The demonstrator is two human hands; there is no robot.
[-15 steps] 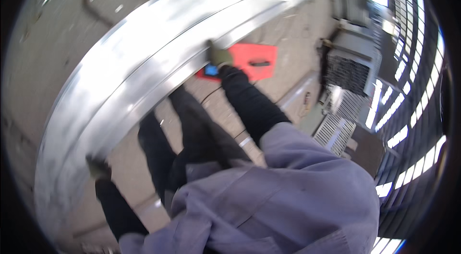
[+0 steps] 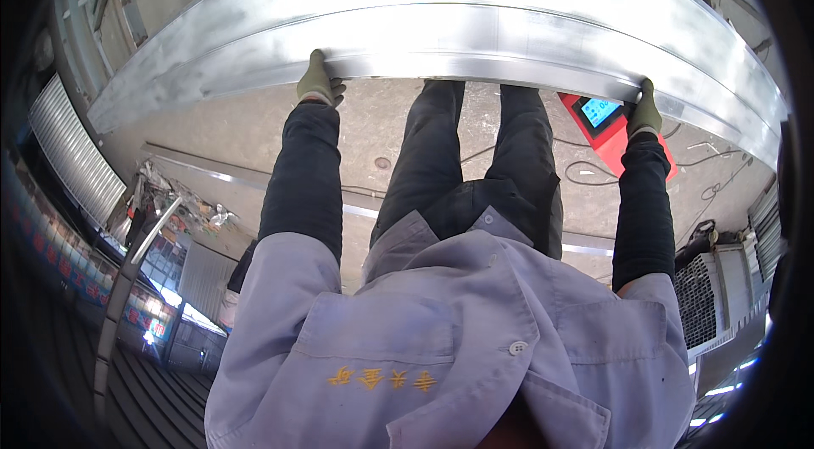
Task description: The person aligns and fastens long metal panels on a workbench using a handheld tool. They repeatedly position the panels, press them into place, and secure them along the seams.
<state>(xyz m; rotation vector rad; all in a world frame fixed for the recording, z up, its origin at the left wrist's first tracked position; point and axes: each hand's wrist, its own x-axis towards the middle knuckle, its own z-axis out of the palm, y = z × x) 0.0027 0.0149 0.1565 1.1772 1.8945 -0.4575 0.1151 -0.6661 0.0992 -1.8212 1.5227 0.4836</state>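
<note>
A long, shiny sheet-metal panel (image 2: 398, 29) with folded lengthwise ridges spans the view in front of me, its ends bending away at both sides. My left hand (image 2: 315, 83), in a green glove, grips the panel's near edge, thumb up on the metal and fingers curled beneath. Farther right, my right hand (image 2: 645, 114), also gloved, is closed round the same edge; its fingers are mostly hidden. Below the panel, right beside that hand, lies a red machine (image 2: 612, 144) with a lit blue screen (image 2: 599, 112), partly covered by the hand and the metal.
Loose dark cables (image 2: 589, 173) run over the concrete floor (image 2: 381, 118) around my legs. A metal strip (image 2: 203, 167) lies behind me at left, near a heap of scraps (image 2: 182, 211). At right stands a grey unit with a grille (image 2: 697, 301). More metal lengths (image 2: 123, 0) lie far left.
My view has swung round, so the panel now runs nearly level across it. Both hands still hold its near edge. The red machine now appears farther right.
</note>
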